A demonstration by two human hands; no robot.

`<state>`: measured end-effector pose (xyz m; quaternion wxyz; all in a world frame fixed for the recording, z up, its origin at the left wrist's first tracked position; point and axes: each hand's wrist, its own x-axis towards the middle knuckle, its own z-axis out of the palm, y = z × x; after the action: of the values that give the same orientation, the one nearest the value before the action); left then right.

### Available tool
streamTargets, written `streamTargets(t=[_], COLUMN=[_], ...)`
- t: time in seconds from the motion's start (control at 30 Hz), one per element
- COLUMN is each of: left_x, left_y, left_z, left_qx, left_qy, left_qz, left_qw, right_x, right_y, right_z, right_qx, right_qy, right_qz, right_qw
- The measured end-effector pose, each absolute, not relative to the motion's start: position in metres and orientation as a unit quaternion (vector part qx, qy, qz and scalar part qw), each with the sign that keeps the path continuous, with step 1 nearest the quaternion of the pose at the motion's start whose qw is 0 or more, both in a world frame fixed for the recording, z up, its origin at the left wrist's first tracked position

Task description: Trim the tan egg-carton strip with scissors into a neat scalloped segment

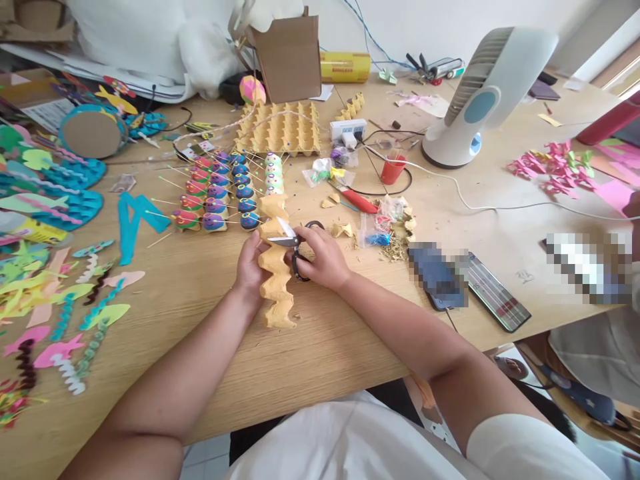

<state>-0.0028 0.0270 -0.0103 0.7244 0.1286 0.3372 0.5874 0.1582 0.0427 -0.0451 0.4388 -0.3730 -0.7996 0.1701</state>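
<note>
A yellow strip of egg carton [277, 283] with several bumps runs lengthwise away from me above the wooden table. My left hand [247, 267] grips its left side, fingers wrapped behind it. In my right hand [323, 257] is a pair of black-handled scissors [300, 253], the blades parted and lying across the strip near its upper part. Just beyond stand rows of painted egg-carton caterpillars with pins: red [191, 190], purple [216, 193], dark blue [243, 190] and pale green [273, 172]. Small carton scraps [343, 230] lie to the right of my right hand.
Behind the caterpillars lies a whole egg tray [280, 127]. A white fan [480, 100], a power strip [347, 128] and a red cup [393, 169] stand at the back. Phones [500, 293] lie at right beside another person. Paper fish [60, 350] cover the left side.
</note>
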Motion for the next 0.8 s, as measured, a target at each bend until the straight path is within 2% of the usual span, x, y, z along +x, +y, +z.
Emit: streamTargets(t=[0.23, 0.8], left_x=[-0.0054, -0.0002], left_y=[0.0274, 0.0278], left_z=[-0.0136, -0.0096], left_qx=[0.138, 0.157], left_qy=[0.332, 0.328], left_qz=[0.578, 0.577], left_qw=[0.732, 0.731], right_x=[0.1572, 0.1613], right_y=[0.0418, 0.0491], right_z=[-0.0422, -0.0486], right_qx=[-0.387, -0.403], right_qy=[-0.807, -0.770], right_qz=[0.182, 0.198], right_qw=[0.406, 0.452])
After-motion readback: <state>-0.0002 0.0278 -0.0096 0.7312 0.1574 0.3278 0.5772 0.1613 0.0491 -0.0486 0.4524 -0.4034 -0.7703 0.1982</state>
